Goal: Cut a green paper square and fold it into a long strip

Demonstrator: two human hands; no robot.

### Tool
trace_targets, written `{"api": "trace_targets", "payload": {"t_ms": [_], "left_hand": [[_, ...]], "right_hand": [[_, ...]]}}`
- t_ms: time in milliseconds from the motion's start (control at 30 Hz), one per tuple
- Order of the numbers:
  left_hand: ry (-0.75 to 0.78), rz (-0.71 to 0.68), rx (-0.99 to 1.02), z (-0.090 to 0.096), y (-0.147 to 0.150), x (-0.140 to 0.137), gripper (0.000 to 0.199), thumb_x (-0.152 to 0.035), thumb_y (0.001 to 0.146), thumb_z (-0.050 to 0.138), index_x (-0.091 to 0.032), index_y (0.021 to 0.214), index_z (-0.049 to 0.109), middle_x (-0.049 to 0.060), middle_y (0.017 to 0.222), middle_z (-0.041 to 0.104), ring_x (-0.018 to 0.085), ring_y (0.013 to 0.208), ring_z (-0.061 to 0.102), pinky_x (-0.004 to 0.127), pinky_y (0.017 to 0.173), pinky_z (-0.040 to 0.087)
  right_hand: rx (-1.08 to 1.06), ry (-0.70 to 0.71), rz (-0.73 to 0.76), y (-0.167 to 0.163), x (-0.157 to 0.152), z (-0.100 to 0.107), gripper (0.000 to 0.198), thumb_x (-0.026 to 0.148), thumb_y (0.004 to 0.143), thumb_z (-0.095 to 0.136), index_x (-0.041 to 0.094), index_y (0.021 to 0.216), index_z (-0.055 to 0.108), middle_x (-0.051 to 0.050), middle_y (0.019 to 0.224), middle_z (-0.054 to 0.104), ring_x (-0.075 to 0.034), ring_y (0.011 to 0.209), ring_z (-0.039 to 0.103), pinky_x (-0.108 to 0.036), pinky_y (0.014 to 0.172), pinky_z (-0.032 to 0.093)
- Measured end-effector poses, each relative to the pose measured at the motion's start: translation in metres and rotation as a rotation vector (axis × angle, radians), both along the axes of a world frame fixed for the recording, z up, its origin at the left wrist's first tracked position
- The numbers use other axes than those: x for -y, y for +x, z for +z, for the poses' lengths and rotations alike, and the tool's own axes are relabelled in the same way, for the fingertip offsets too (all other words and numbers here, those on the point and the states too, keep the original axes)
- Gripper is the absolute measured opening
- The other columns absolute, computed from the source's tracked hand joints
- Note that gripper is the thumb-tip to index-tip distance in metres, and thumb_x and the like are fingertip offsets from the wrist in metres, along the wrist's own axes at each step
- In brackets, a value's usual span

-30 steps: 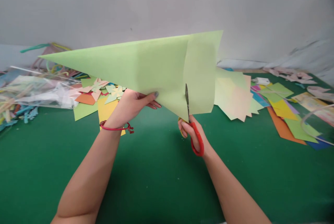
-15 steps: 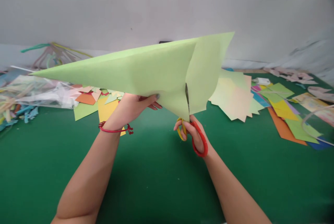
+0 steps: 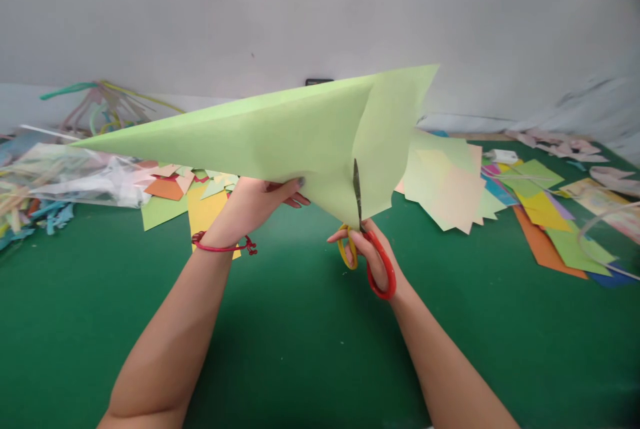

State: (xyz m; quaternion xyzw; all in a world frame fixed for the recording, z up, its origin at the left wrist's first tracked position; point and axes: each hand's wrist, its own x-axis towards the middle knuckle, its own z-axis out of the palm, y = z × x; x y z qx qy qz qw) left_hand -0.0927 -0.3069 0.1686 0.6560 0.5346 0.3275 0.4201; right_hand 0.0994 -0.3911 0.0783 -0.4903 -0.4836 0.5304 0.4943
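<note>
The left hand (image 3: 263,202) pinches green paper (image 3: 300,132) by its lower edge, apparently steadying it for scissors (image 3: 357,183) gripped in the right hand (image 3: 370,254).

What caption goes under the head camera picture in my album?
The left hand holds folded green paper while the right hand holds scissors at the paper's lower edge, above a green table.

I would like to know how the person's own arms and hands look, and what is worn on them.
Both forearms are bare, with no sleeve in view; the left one carries a thin red cord bracelet with knotted ends. On the left hand, the thumbnail looks dark grey. No jewellery shows on the right hand.
</note>
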Motion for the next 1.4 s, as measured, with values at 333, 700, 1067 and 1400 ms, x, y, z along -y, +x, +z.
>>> {"api": "trace_targets", "payload": {"t_ms": [333, 700, 1067, 1400], "left_hand": [[-0.043, 0.010, 0.038, 0.004, 0.001, 0.001, 0.012, -0.028, 0.076, 0.062, -0.018, 0.078, 0.067, 0.000, 0.069, 0.072, 0.016, 0.066, 0.070, 0.025, 0.070, 0.058], [-0.024, -0.019, 0.031, 0.002, 0.000, 0.000, 0.016, -0.031, 0.078, 0.062, -0.016, 0.079, 0.067, 0.002, 0.069, 0.073, 0.016, 0.065, 0.070, 0.024, 0.067, 0.056], [-0.045, -0.086, 0.113, 0.001, -0.005, 0.000, 0.022, -0.036, 0.077, 0.064, -0.015, 0.083, 0.069, 0.003, 0.071, 0.073, 0.017, 0.068, 0.070, 0.025, 0.068, 0.057], [-0.100, -0.104, 0.161, 0.001, -0.005, -0.001, 0.020, -0.034, 0.077, 0.064, -0.015, 0.076, 0.069, 0.003, 0.068, 0.072, 0.015, 0.064, 0.069, 0.023, 0.066, 0.057]], "right_hand": [[-0.035, 0.069, -0.092, -0.003, -0.001, -0.010, 0.028, 0.041, 0.086, 0.051, 0.026, 0.094, 0.029, 0.001, 0.083, 0.069, -0.008, 0.043, 0.044, -0.026, 0.046, 0.038], [-0.070, 0.091, -0.093, -0.002, -0.001, -0.009, 0.027, 0.038, 0.086, 0.053, 0.024, 0.081, 0.030, 0.000, 0.082, 0.070, -0.007, 0.042, 0.046, -0.025, 0.043, 0.038], [-0.074, 0.150, -0.045, 0.002, 0.000, -0.013, 0.025, 0.037, 0.085, 0.054, 0.025, 0.090, 0.033, 0.002, 0.080, 0.066, -0.007, 0.042, 0.044, -0.025, 0.043, 0.038], [-0.064, 0.121, -0.064, -0.001, 0.000, -0.010, 0.027, 0.036, 0.083, 0.055, 0.025, 0.088, 0.031, 0.002, 0.078, 0.066, -0.007, 0.040, 0.042, -0.026, 0.043, 0.038]]}}
